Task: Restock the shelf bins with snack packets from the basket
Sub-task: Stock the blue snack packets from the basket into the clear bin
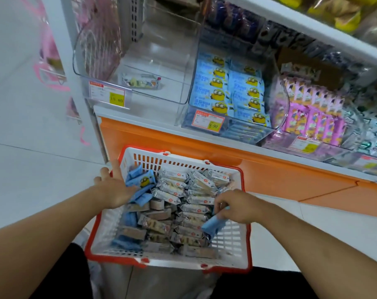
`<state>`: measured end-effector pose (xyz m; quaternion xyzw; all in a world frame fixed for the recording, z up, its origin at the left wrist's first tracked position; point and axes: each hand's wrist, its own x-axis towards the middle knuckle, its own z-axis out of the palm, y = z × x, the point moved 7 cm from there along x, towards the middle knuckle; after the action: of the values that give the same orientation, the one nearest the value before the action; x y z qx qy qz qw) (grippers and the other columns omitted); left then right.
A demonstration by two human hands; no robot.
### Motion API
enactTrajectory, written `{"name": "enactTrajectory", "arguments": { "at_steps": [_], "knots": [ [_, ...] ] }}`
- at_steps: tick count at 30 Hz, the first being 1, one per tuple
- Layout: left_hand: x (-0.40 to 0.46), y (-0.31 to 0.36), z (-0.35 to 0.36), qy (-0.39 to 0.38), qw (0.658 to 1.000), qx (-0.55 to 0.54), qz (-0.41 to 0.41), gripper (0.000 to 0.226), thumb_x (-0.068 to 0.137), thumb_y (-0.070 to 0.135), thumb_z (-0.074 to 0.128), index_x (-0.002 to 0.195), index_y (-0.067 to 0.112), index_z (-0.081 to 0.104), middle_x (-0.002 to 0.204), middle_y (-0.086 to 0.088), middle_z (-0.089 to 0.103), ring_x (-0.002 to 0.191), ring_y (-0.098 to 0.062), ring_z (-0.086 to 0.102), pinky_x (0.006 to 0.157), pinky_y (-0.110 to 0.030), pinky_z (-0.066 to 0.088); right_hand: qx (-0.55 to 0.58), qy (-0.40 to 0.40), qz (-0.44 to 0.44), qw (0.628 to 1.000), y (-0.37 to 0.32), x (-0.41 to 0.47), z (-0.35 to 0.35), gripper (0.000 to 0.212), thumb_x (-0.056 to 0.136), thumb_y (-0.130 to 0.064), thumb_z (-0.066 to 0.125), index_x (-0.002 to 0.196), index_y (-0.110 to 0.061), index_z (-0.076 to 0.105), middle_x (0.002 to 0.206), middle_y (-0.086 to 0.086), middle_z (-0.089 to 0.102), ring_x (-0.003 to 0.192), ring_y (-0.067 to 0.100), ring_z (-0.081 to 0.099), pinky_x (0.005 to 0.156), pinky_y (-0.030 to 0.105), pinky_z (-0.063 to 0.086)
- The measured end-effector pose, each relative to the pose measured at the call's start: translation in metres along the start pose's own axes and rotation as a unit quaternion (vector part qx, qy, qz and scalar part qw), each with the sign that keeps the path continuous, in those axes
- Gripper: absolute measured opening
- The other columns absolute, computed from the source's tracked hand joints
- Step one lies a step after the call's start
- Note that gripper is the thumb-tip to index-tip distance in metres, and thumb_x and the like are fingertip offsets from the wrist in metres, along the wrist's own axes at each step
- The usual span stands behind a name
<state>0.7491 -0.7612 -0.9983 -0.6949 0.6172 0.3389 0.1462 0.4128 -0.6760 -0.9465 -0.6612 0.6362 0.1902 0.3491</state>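
Basket (232,242): white slatted plastic, red rim, sits on the floor just in front of the orange shelf base (258,175). It is packed with silver snack packets (176,186) in rows, brownish bars nearer the camera, and blue minion packets (143,186) along its left side.

Left hand (113,188): at the basket's far-left corner, fingers spread and mostly straight, palm resting against a bunch of the blue minion packets; can't tell if it actually grips them.

Right hand (232,207): over the basket's right side, fingers curled down, pinching one blue packet (213,226) that hangs tilted above the basket's contents.

Above the basket: a clear bin (140,89) holding a single packet, and right of that a bin of blue minion packets (228,91) stacked nearly full.
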Motion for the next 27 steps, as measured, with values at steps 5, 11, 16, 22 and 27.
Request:
{"name": "enactTrajectory", "arguments": {
  "at_steps": [5, 11, 16, 22, 27],
  "knots": [
    [-0.055, 0.065, -0.072, 0.067, 0.985, 0.077, 0.136, 0.035, 0.101, 0.041, 0.049, 0.117, 0.01, 0.058, 0.118, -0.014, 0.059, 0.11, -0.031, 0.06, 0.083, -0.036, 0.051, 0.155, 0.125, -0.084, 0.976, -0.049, -0.072, -0.092, 0.004, 0.093, -0.028, 0.078, 0.093, -0.03, 0.074, 0.095, -0.015, 0.074, 0.092, 0.001, 0.067, 0.079, 0.019, 0.051],
    [-0.151, 0.157, -0.105, -0.216, 0.858, -0.397, 0.245, 0.04, 0.096, 0.038, 0.067, 0.116, 0.003, 0.068, 0.1, -0.018, 0.077, 0.092, -0.035, 0.076, 0.077, -0.041, 0.062, 0.303, 0.283, -0.177, 0.893, -0.073, -0.131, -0.157, 0.017, 0.088, -0.013, 0.083, 0.092, -0.028, 0.076, 0.104, -0.005, 0.075, 0.104, 0.015, 0.07, 0.098, 0.04, 0.055],
    [-0.156, 0.181, -0.147, -0.087, 0.824, -0.474, 0.298, 0.036, 0.084, 0.002, 0.08, 0.117, 0.003, 0.066, 0.091, -0.016, 0.074, 0.076, -0.029, 0.073, 0.07, -0.037, 0.063, 0.188, 0.381, -0.213, 0.88, -0.081, -0.141, -0.178, 0.026, 0.086, -0.014, 0.084, 0.098, -0.031, 0.069, 0.118, -0.018, 0.059, 0.12, 0.007, 0.058, 0.101, 0.023, 0.045],
    [-0.143, 0.212, -0.174, -0.061, 0.815, -0.47, 0.334, 0.031, 0.083, 0.003, 0.081, 0.111, 0.006, 0.068, 0.087, -0.016, 0.074, 0.072, -0.028, 0.072, 0.068, -0.036, 0.061, 0.108, 0.489, -0.18, 0.847, -0.071, -0.13, -0.2, 0.029, 0.086, -0.022, 0.084, 0.098, -0.031, 0.06, 0.109, -0.018, 0.057, 0.112, 0.007, 0.053, 0.095, 0.025, 0.043],
    [-0.097, 0.217, -0.225, 0.164, 0.835, -0.382, 0.36, 0.021, 0.093, 0.026, 0.073, 0.112, 0.024, 0.065, 0.095, 0.004, 0.073, 0.081, -0.014, 0.068, 0.071, -0.036, 0.054, 0.132, 0.495, -0.133, 0.848, -0.052, -0.095, -0.232, 0.024, 0.095, -0.026, 0.076, 0.108, -0.037, 0.059, 0.115, -0.022, 0.054, 0.112, 0.0, 0.048, 0.094, 0.016, 0.039]
  ]
}}
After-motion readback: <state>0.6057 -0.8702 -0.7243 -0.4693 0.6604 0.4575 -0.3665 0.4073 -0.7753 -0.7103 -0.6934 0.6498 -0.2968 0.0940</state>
